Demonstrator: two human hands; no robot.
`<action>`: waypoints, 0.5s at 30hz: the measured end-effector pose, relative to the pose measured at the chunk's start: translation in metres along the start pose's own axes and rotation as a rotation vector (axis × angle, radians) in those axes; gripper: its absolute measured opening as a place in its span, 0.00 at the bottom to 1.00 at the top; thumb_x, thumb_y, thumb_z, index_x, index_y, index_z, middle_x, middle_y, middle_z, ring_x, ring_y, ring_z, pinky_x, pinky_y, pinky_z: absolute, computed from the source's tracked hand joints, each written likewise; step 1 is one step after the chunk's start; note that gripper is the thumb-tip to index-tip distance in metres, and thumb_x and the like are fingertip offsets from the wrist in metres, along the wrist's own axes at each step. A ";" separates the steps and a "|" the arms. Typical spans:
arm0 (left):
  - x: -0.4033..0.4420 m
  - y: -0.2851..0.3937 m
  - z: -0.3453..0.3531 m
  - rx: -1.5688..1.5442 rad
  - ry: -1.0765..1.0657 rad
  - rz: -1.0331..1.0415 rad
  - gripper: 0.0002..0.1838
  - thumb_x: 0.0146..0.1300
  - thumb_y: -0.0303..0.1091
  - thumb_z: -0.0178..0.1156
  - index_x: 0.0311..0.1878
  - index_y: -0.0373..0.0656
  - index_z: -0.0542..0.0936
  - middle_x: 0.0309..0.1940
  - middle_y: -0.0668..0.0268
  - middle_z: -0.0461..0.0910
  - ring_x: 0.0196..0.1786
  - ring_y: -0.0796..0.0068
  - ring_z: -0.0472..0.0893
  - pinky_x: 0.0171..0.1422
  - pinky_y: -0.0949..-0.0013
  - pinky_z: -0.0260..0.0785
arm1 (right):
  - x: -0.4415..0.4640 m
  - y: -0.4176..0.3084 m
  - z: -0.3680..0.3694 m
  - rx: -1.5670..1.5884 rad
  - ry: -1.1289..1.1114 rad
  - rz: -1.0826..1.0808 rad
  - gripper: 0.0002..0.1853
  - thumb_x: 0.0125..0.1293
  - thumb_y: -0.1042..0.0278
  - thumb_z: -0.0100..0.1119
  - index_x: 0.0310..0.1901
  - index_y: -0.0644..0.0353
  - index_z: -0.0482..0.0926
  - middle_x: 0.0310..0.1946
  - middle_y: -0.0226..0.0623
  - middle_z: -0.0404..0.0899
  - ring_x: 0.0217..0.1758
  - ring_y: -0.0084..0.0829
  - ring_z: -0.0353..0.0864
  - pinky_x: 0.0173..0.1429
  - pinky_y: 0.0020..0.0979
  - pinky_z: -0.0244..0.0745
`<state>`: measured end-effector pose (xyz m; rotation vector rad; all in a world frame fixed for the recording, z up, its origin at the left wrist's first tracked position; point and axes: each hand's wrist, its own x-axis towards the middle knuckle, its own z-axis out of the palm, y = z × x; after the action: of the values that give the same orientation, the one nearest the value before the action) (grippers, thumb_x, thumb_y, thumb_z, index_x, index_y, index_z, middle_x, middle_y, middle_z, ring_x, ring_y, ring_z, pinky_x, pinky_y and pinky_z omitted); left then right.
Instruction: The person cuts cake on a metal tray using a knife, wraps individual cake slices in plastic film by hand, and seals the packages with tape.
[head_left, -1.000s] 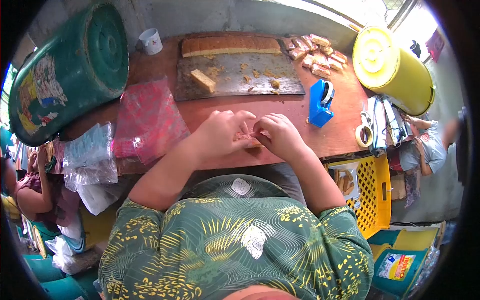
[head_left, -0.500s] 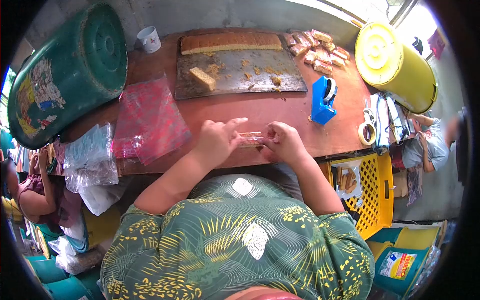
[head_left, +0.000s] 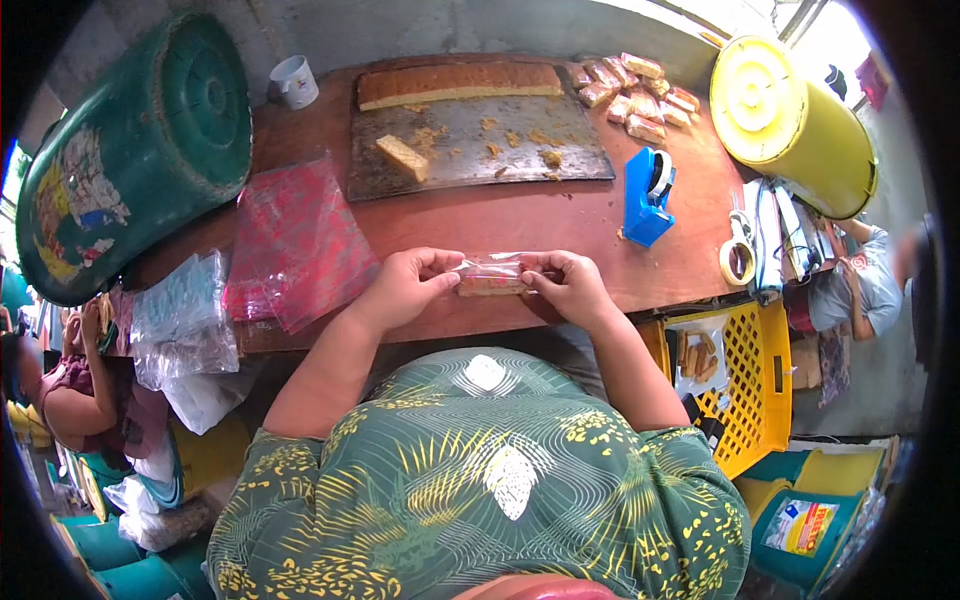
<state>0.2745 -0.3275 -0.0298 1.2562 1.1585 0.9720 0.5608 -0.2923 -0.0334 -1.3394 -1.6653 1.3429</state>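
Note:
A piece of cake in clear plastic wrap [head_left: 492,279] lies near the table's front edge, between my hands. My left hand [head_left: 418,283] pinches the wrap at its left end. At the right end, my right hand [head_left: 562,283] grips the wrap with thumb and fingers. Beyond them is a dark tray [head_left: 480,165] with crumbs, a row of cake [head_left: 460,86] along its back and one loose cut piece [head_left: 403,158] at its left. Wrapped pieces [head_left: 635,95] are heaped to the right of the tray. A blue tape dispenser [head_left: 645,210] stands below the heap.
Red-patterned plastic sheets [head_left: 300,245] and clear bags [head_left: 185,315] lie on the left. A white mug [head_left: 295,82], a green drum [head_left: 140,150] and a yellow drum [head_left: 790,125] border the table. A yellow crate [head_left: 755,385] is at lower right. Other people [head_left: 95,400] sit at both sides.
My hands have moved apart to the two ends of the wrapped piece, and the plastic is now stretched between them. My left fingers, raised before, have curled in.

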 end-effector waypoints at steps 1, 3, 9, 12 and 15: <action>0.000 0.003 0.001 0.007 0.032 -0.021 0.11 0.73 0.26 0.64 0.55 0.40 0.88 0.45 0.66 0.89 0.52 0.75 0.84 0.65 0.67 0.76 | 0.003 0.008 -0.001 0.003 0.019 0.016 0.07 0.69 0.72 0.71 0.46 0.64 0.88 0.32 0.32 0.84 0.37 0.21 0.81 0.39 0.30 0.79; -0.002 0.009 -0.003 0.479 0.119 0.170 0.08 0.69 0.29 0.68 0.49 0.42 0.90 0.45 0.67 0.87 0.54 0.69 0.83 0.65 0.63 0.74 | 0.002 0.008 -0.003 -0.093 0.069 -0.090 0.09 0.66 0.68 0.75 0.43 0.64 0.89 0.32 0.35 0.84 0.39 0.28 0.83 0.40 0.33 0.80; -0.014 0.007 -0.007 0.835 0.158 0.275 0.07 0.62 0.39 0.74 0.37 0.47 0.89 0.48 0.66 0.81 0.62 0.57 0.76 0.71 0.50 0.65 | -0.009 -0.007 -0.020 -0.678 0.107 -0.368 0.11 0.61 0.64 0.79 0.37 0.62 0.88 0.38 0.36 0.80 0.47 0.41 0.78 0.54 0.42 0.77; -0.013 0.004 -0.005 0.913 0.197 0.223 0.08 0.62 0.41 0.73 0.35 0.48 0.88 0.50 0.64 0.81 0.64 0.58 0.75 0.71 0.47 0.63 | -0.004 -0.009 -0.020 -0.784 0.097 -0.250 0.11 0.60 0.60 0.78 0.35 0.58 0.88 0.42 0.38 0.81 0.52 0.47 0.77 0.58 0.47 0.75; -0.006 0.000 0.003 0.948 0.320 0.306 0.09 0.61 0.42 0.73 0.35 0.49 0.88 0.51 0.64 0.82 0.65 0.59 0.75 0.71 0.48 0.63 | 0.002 -0.010 -0.017 -0.828 0.154 -0.302 0.07 0.60 0.63 0.75 0.37 0.53 0.90 0.46 0.37 0.83 0.55 0.48 0.78 0.59 0.50 0.74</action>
<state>0.2762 -0.3343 -0.0289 2.1232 1.8225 0.8747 0.5723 -0.2843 -0.0188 -1.4690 -2.3038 0.3455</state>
